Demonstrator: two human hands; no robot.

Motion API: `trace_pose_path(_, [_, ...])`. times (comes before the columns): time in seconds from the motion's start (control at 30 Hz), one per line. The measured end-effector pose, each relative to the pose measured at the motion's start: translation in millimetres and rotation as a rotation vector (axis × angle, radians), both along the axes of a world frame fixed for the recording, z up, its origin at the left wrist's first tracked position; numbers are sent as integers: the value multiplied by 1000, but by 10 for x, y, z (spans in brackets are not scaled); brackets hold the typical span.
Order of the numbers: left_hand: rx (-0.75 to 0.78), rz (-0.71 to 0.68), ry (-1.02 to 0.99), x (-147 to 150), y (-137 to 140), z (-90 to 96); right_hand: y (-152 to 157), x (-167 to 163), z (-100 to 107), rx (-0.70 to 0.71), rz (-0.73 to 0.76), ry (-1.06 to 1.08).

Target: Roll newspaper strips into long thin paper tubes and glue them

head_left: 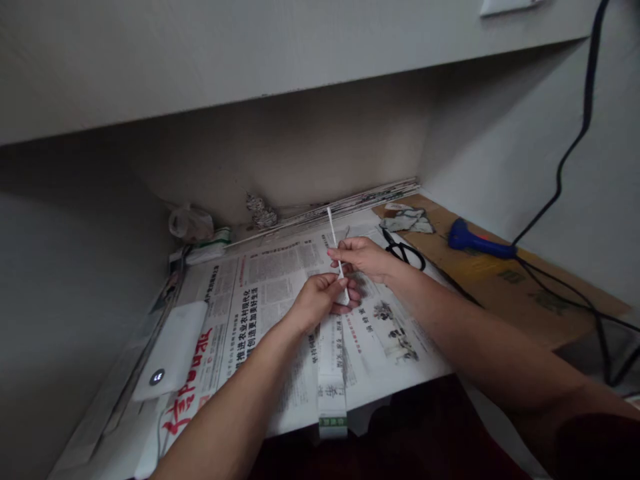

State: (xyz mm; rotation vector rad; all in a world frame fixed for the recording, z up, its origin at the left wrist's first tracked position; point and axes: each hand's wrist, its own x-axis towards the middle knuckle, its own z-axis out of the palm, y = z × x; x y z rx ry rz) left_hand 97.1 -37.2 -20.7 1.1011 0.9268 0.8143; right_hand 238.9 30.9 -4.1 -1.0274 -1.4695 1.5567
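A long strip of newspaper (332, 390) runs from the front edge of the tabletop up to my fingers, where it narrows into a thin white rolled paper stick (331, 225). My left hand (320, 297) pinches the strip at the lower end of the stick, thumb on top. Just above it, my right hand (363, 258) is closed with thumb and forefinger around the stick, which points up and away from me. Newspaper sheets (280, 283) lie flat under both hands. Whether a rod sits inside the stick is hidden.
Black-handled scissors (407, 255) lie right of my right hand, near a blue glue gun (477, 241) with a black cord. Thin paper sticks (370, 195) line the back wall. A white power bank (173, 350) lies left; a plastic bag (190, 223) sits behind. A cabinet (280, 53) overhangs.
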Motion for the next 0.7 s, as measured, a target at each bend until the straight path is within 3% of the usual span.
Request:
trace_pose_path(0.1, [5, 8, 3, -2, 1, 10, 138, 161, 24, 231, -163, -196])
trace_pose_path(0.2, [6, 41, -1, -11, 4, 28, 345, 536, -2, 583, -652, -674])
trace_pose_path(0.23, [2, 47, -1, -14, 5, 32, 413, 676, -34, 631, -766, -834])
trace_pose_path(0.3, [1, 46, -2, -20, 9, 34, 527, 912, -119, 595, -833, -1089])
trace_pose_path(0.4, [8, 35, -8, -30, 17, 25, 626, 1079, -230, 497, -816, -1193])
trace_pose_path(0.53, [0, 56, -11, -39, 27, 29, 666, 1068, -253, 409, -905, -1158])
trace_pose_path(0.7, [-11, 65, -2, -44, 30, 45, 715, 1097, -236, 439, -946, -987])
